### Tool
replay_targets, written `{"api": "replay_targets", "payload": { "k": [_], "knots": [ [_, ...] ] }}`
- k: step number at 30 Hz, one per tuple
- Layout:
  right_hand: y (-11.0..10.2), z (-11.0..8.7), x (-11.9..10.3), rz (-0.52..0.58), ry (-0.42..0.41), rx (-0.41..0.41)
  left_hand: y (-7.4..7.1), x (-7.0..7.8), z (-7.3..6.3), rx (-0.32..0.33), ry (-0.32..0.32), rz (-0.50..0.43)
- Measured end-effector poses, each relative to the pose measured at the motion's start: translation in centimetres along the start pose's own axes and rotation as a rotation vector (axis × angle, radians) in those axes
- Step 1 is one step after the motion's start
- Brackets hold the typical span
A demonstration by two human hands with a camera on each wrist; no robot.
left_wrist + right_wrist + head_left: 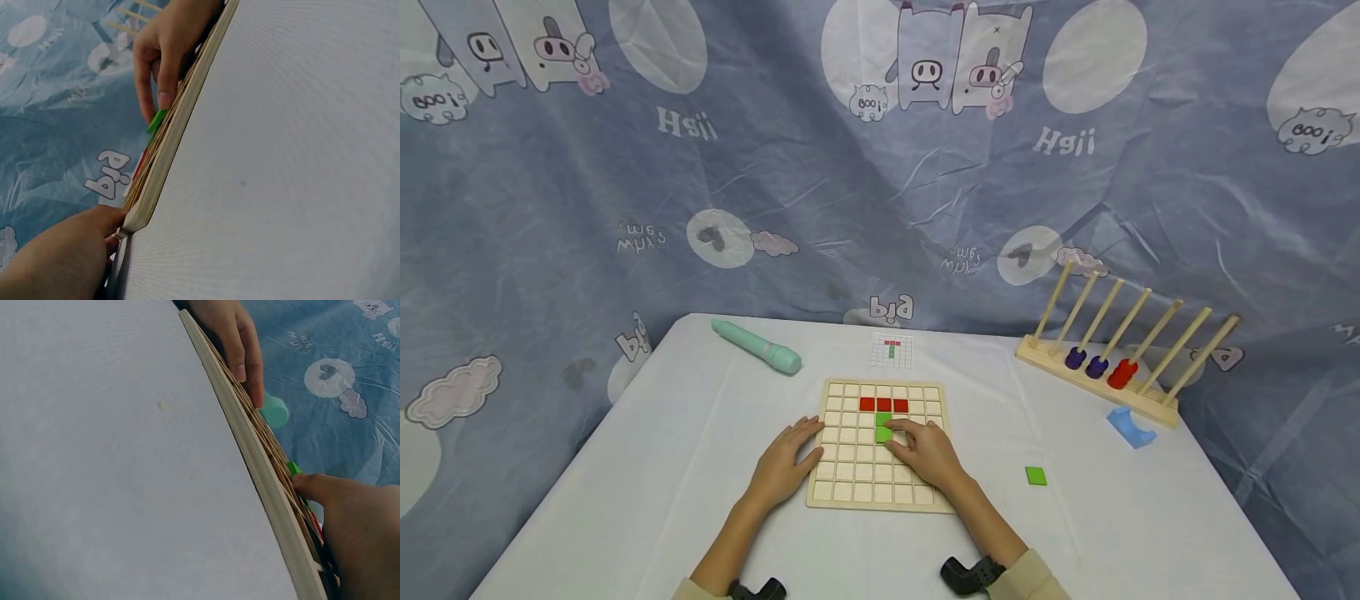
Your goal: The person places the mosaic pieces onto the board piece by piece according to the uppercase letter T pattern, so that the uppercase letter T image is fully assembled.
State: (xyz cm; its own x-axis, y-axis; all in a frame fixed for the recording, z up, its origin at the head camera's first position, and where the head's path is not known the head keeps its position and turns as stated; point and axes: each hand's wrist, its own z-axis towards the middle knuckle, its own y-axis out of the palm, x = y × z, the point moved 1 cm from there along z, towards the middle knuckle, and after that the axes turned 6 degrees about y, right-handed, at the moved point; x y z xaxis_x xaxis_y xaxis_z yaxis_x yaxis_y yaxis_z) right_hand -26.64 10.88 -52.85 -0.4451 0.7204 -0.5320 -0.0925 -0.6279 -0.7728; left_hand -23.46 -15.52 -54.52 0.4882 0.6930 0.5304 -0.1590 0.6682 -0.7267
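A wooden grid board [845, 490] lies flat on the white table. My left hand [781, 468] rests at its left edge, fingers fairly straight, fingertips and thumb touching the rim. With thumb and fingers, my right hand [931, 454] pinches a green square tile [882, 435] over a middle column. In the left wrist view that green tile [157, 121] is tilted, close over the grid. Directly above it in the column sits another green tile [883, 418]. A row of red tiles [883, 404] fills three cells higher up.
Behind the board lies a small card [891, 351] printed with a red and green T on a grid. A loose green tile [1036, 476] is at right. Farther out are a bead rack [1097, 379], a blue curved piece [1131, 428] and a mint-green microphone-shaped object [757, 345].
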Motion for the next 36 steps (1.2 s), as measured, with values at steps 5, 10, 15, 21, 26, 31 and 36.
{"api": "replay_targets", "payload": {
  "k": [5,10,15,21,26,31,36],
  "knots": [
    [0.0,0.0,0.0,0.001,-0.013,0.009,0.0,0.1,0.0,-0.001,-0.001,0.002],
    [0.0,0.0,0.1,0.001,-0.012,0.009,-0.1,0.1,0.0,-0.005,-0.004,-0.005],
    [0.1,0.1,0.2,0.012,-0.014,0.003,0.0,0.0,0.0,-0.004,-0.004,-0.004],
    [0.1,0.0,0.1,0.005,-0.007,0.001,0.1,-0.2,-0.1,0.006,0.005,0.013],
    [0.0,-0.1,0.0,-0.004,0.003,0.006,0.1,-0.1,-0.1,-0.001,-0.011,0.010],
    [-0.4,-0.5,-0.1,0.000,-0.001,0.015,0.1,0.0,-0.1,-0.007,-0.005,0.008],
    [-1.3,-1.3,0.4,0.014,-0.022,-0.006,0.2,-0.1,0.0,-0.009,-0.008,0.016]
  ]
}}
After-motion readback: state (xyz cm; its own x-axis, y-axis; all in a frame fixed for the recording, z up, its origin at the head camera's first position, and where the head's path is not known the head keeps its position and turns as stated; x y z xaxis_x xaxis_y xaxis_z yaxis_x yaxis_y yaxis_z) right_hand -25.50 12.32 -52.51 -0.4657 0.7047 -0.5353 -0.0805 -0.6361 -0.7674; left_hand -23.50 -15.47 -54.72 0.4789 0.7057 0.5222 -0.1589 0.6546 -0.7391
